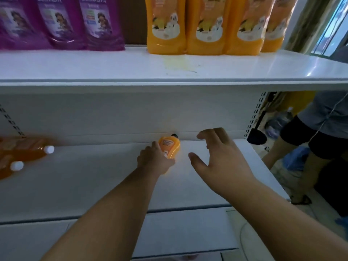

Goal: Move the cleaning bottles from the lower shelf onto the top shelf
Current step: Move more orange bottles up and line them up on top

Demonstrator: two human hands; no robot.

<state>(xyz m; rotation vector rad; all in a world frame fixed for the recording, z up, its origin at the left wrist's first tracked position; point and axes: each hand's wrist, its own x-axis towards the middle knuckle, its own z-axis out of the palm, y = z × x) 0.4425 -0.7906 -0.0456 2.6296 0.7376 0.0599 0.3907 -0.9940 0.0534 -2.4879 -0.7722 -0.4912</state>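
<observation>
Bare lower shelf (94, 185) around the hands; top shelf (169, 84) overhangs.

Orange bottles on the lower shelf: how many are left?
3: one upright at the back, under the left hand, and two lying at the left edge, blurred; more may lie out of frame.

From my headset view, both my forearms are bare to the frame edge; my hands wear no gloves, rings or watch.
</observation>
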